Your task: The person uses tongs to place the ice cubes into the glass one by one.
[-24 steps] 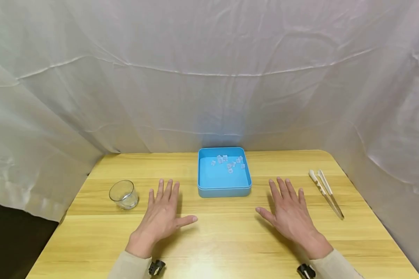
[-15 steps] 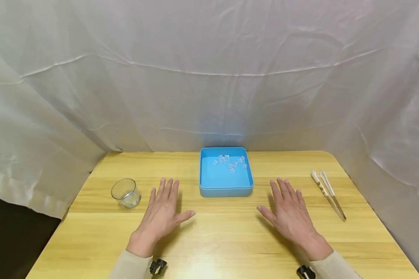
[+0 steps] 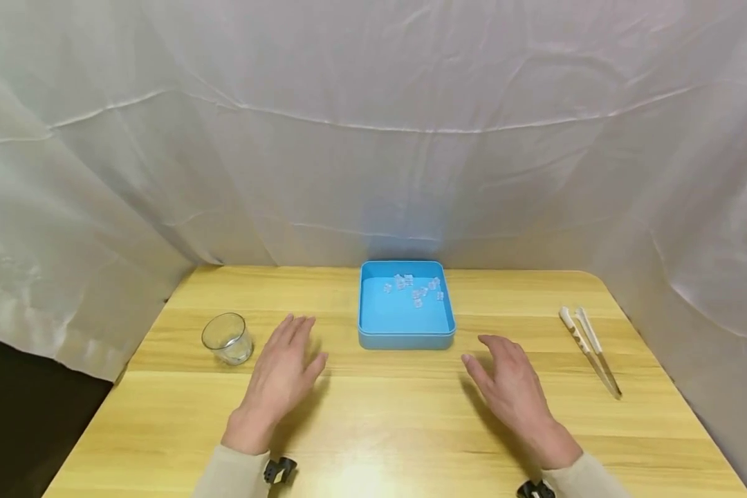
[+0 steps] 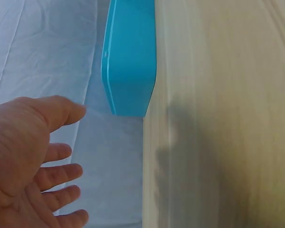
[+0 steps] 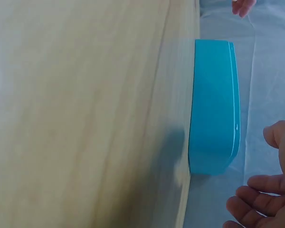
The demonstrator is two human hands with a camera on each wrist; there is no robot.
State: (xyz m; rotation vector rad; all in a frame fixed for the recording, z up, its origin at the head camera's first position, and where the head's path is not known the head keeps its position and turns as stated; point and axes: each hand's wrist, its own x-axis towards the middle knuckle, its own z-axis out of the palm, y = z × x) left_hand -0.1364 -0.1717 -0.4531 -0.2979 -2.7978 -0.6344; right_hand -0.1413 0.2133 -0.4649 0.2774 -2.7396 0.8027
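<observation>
My left hand [image 3: 277, 377] is held above the table with its fingers loosely extended and nothing in it. Close to its left stands a clear drinking glass [image 3: 227, 339]. My right hand [image 3: 515, 391] hovers over the table on the other side, fingers slightly bent, also holding nothing. Between and beyond the hands sits a blue square box [image 3: 406, 341], open at the top, with several small clear cubes [image 3: 417, 294] inside. Right of the right hand lies a pair of tongs [image 3: 591, 351] with white handles and metal arms. In both wrist views the hand is apart from the box.
The wooden table [image 3: 373, 422] ends at a pale curtain [image 3: 373, 173], which hangs behind it and along both sides. The box stands near the table's back edge. A dark area [image 3: 25, 422] shows past the left edge.
The fingers of both hands have gone from spread and straight to a little bent. The whole head view has shifted slightly. The glass, box and tongs stay in place on the table.
</observation>
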